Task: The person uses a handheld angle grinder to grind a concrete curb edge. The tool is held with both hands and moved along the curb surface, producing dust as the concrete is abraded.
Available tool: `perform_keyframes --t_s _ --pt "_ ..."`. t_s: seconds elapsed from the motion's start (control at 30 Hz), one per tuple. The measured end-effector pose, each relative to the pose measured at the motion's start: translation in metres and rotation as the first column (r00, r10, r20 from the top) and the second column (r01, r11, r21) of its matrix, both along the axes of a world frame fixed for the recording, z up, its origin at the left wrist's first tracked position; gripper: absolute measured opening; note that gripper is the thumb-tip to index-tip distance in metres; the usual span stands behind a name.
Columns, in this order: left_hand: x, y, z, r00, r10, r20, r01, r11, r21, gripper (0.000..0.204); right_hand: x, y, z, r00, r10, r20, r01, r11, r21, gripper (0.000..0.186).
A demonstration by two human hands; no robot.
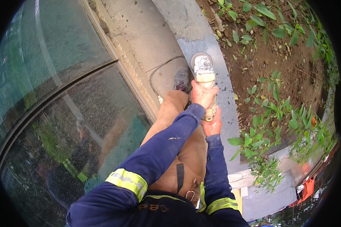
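Note:
Both my hands are closed around a dusty angle grinder (205, 77), smeared with white and tan residue. My left hand (202, 94) grips its body just behind the head. Farther back, my right hand (213, 124) wraps around the rear end. The round disc (194, 60) lies flat over, and seems to touch, the grey stone top (224, 98) of a curved low wall. Around the disc the stone looks darker and smoother than at the far end. Dark spots dot the stone to the right of the tool.
A planting bed (280, 64) of brown soil and leafy plants (271, 94) borders the stone on the right. At left stands a large glass pane (75, 117) in a frame. A thin dark cord (151, 77) curves over the concrete floor (140, 41) beside my shoe (181, 78). Orange material (308, 189) lies at lower right.

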State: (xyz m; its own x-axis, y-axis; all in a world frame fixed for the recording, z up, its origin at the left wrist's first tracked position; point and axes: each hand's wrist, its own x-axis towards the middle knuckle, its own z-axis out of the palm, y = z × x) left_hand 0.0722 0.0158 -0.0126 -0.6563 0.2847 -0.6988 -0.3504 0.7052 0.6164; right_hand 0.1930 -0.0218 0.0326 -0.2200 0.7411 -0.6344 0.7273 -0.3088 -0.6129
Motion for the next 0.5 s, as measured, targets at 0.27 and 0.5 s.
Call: perform_keyframes --t_s 0.27,0.5 --pt "-0.034 0.021 0.006 1.000 -0.012 0.022 0.010 0.998 0.060 0.071 -0.028 0.012 -0.013 0.999 -0.047 -0.015 0.046 0.998 -0.034 0.078" --pt "-0.025 0.028 0.026 0.981 -0.155 0.121 0.158 0.987 -0.015 0.072 -0.023 0.008 0.003 0.987 -0.152 0.044 0.154 0.988 -0.028 0.081"
